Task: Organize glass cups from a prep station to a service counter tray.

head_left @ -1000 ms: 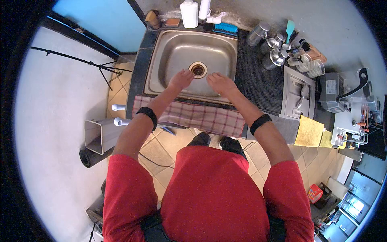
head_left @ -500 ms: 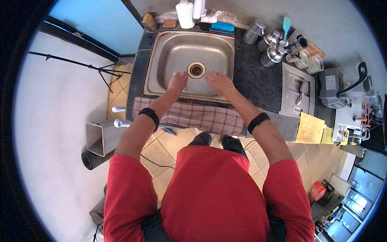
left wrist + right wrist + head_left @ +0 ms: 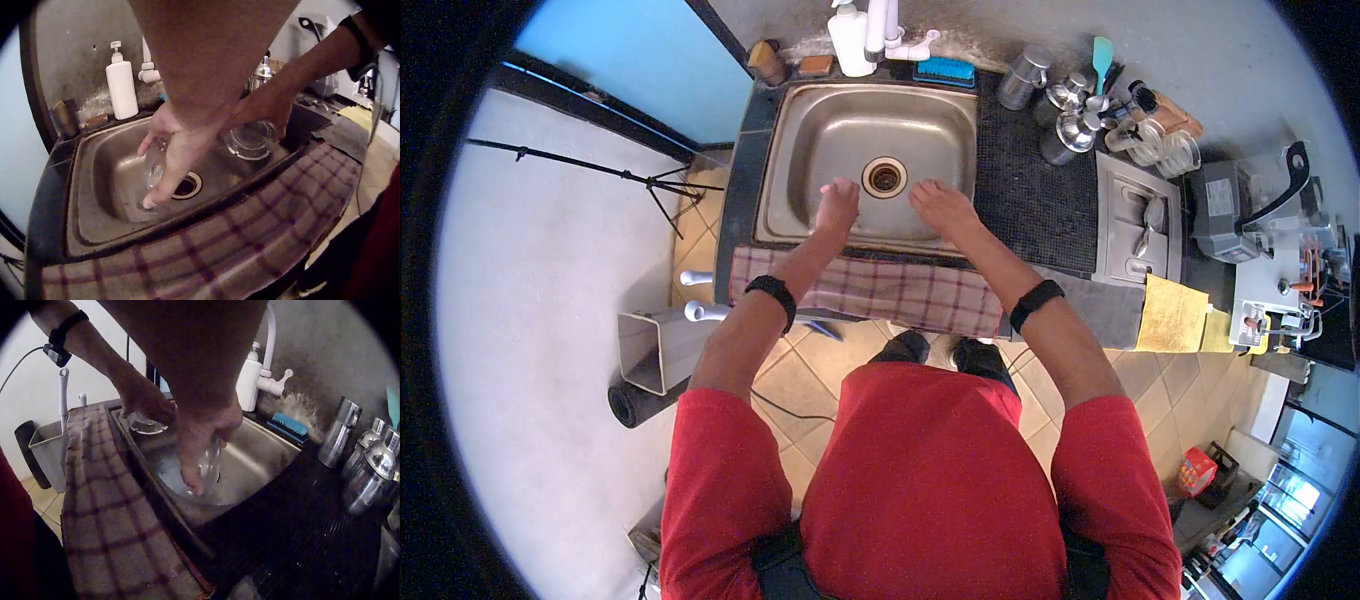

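Note:
Over the steel sink (image 3: 805, 130), both hands are lowered on either side of the drain (image 3: 885, 178). My left hand (image 3: 837, 205) grips a clear round glass vessel (image 3: 153, 165), its thumb on the near side and fingers round the far side. Another clear round glass vessel (image 3: 247, 144), with a thick patterned rim, is gripped by my right hand (image 3: 943, 208). The right wrist view shows this second vessel (image 3: 212, 465) between thumb and fingers. From the head view, the hands hide both vessels. I cannot tell the exact kind of glassware.
Behind the sink stand a white pump bottle (image 3: 853, 42), a white tap (image 3: 900, 45) and a blue brush (image 3: 945, 71). Steel shakers (image 3: 1070, 135) and glass jars (image 3: 1178, 155) line the right counter. A checked cloth (image 3: 870, 292) covers the front edge.
My left hand has drawn slightly left and back from the drain, turning at the wrist. My right hand stays nearly in place. The head view has shifted a little.

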The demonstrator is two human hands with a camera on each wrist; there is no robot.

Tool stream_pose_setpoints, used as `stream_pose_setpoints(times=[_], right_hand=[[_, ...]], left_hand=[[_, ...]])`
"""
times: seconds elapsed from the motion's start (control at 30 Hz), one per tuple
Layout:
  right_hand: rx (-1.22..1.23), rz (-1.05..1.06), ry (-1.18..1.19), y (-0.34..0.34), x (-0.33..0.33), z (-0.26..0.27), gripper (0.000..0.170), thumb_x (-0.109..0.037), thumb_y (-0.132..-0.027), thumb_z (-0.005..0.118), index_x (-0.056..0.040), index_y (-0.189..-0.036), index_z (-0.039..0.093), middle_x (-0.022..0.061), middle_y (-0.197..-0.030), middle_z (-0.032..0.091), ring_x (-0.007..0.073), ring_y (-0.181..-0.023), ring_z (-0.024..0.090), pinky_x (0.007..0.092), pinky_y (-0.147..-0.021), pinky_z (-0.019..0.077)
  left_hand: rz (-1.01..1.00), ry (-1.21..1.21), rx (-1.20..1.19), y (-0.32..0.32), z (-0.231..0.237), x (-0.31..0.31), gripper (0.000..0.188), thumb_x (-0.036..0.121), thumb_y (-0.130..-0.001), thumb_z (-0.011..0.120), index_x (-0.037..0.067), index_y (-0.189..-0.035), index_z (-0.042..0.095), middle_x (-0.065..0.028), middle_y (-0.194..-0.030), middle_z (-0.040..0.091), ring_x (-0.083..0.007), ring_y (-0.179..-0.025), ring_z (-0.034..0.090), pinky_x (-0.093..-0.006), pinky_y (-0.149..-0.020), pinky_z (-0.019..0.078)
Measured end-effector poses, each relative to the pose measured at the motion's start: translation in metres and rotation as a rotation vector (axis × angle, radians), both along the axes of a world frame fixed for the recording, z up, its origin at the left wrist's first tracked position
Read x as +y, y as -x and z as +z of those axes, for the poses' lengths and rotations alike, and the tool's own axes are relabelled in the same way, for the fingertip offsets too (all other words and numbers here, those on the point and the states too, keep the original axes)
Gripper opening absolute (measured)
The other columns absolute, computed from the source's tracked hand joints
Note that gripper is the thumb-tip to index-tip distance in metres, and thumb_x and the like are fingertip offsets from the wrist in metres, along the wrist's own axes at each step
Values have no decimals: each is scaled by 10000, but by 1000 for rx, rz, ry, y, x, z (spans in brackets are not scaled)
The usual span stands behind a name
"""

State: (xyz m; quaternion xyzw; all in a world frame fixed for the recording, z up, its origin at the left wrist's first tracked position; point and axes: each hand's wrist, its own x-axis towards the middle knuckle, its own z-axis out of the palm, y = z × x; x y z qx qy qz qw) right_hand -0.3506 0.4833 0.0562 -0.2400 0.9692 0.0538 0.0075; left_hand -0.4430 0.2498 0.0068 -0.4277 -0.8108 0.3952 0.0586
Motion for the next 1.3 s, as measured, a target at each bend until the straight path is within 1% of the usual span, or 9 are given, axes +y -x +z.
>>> stream_pose_setpoints(times=[0.13,0.3,0.43,0.53,0.6,0.7,0.9,1.23,1.3], right_hand=[[69,5,-134,-1,-4,9,238,-182,-932,517,-65,-1106,629,103,-1194,613,291,-1208,575,397,-1056,472],[25,-148,108,-3,-6,-8,232,-193,-910,542,-67,-1079,640,88,-1140,622,285,-1167,585,388,-1050,464],[176,-2,-109,-5,-2,-4,221,-191,-900,551,-77,-1063,646,80,-1099,628,277,-1148,594,382,-1024,488],[130,-63,61,-7,-4,5,211,-176,-890,558,-77,-1051,652,80,-1092,624,270,-1148,593,387,-1012,497],[-62,-12,-50,-7,-1,16,392,-87,-775,667,-31,-1153,580,81,-1169,580,249,-1200,538,350,-1075,430],[-60,-22,-57,-3,-3,23,464,-63,-736,704,-33,-1178,567,81,-1195,573,256,-1210,531,347,-1072,434],[73,-34,13,-5,-2,3,256,-178,-929,533,-61,-1129,641,111,-1148,633,295,-1170,590,394,-1039,478],[172,32,-72,2,1,-8,235,-186,-943,524,-52,-1109,624,127,-1145,640,310,-1165,600,408,-963,540],[-96,-176,94,-3,-3,-10,285,-120,-861,561,-38,-1132,594,97,-1181,578,262,-1132,569,334,-1050,446]], left_hand=[[-25,18,41,1,1,-2,427,239,-854,676,113,-1262,654,-100,-1305,524,-298,-1274,449,-437,-848,459],[11,-29,23,-2,-15,-2,627,159,-683,820,113,-1283,642,-102,-1297,522,-329,-1281,440,-435,-868,450],[-14,57,11,0,-13,-2,623,164,-671,828,116,-1268,658,-102,-1298,526,-332,-1288,440,-443,-865,452],[-10,-204,36,0,-23,-4,710,159,-600,869,118,-1276,655,-96,-1305,522,-320,-1299,434,-457,-876,442],[-2,57,-25,-2,-26,-5,741,152,-582,878,125,-1287,648,-90,-1302,522,-312,-1300,434,-468,-891,426],[-17,-184,38,8,-46,-8,930,119,-408,935,133,-1291,645,-88,-1307,520,-310,-1297,436,-469,-886,429],[82,131,-83,2,-7,0,908,94,-417,933,142,-1278,649,-97,-1306,519,-312,-1294,435,-452,-873,444],[-18,111,18,5,-8,-5,935,104,-372,944,133,-1261,655,-94,-1288,526,-306,-1278,433,-433,-864,462],[63,54,-70,5,-13,-3,893,107,-389,937,120,-1238,660,-87,-1289,530,-308,-1257,461,-421,-873,473]])
